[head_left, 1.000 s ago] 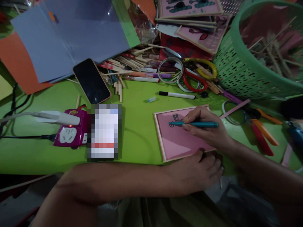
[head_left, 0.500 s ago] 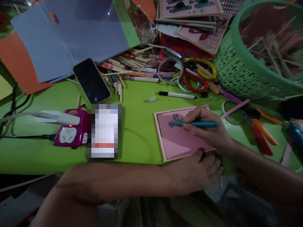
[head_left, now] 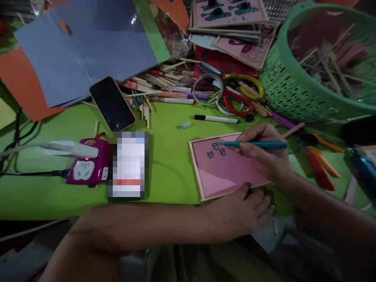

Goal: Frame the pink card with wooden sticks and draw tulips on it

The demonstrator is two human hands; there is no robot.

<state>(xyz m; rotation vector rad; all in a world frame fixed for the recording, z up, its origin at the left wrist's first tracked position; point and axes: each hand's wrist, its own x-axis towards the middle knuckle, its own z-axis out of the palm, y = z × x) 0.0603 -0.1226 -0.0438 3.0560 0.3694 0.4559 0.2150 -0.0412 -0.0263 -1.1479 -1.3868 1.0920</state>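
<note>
My right hand (head_left: 264,150) is closed round a teal marker (head_left: 261,145), held nearly level with its tip pointing left. The tip touches a small flower outline (head_left: 215,146) on a pink card (head_left: 226,168) framed with thin wooden sticks. Two more such outlines sit beside it. Along the card's near edge lies my left hand (head_left: 249,211), fingers loosely stretched and slightly bent, with the thumb side touching the stick frame. Beyond the card rest a white marker with a black end (head_left: 217,118) and a small clear cap (head_left: 185,125).
Left are a dark phone (head_left: 113,103), a blurred-screen phone (head_left: 129,166) and a magenta power socket (head_left: 88,162) with cords. Behind lie wooden sticks (head_left: 158,80), tape rolls (head_left: 208,89) and blue sheets (head_left: 88,43). A green basket (head_left: 293,78) and orange-handled scissors (head_left: 323,168) stand right.
My right hand and the marker have shifted right and slightly up. Three whole flower outlines now show on the card, where the hand covered part before. My left hand stays put.
</note>
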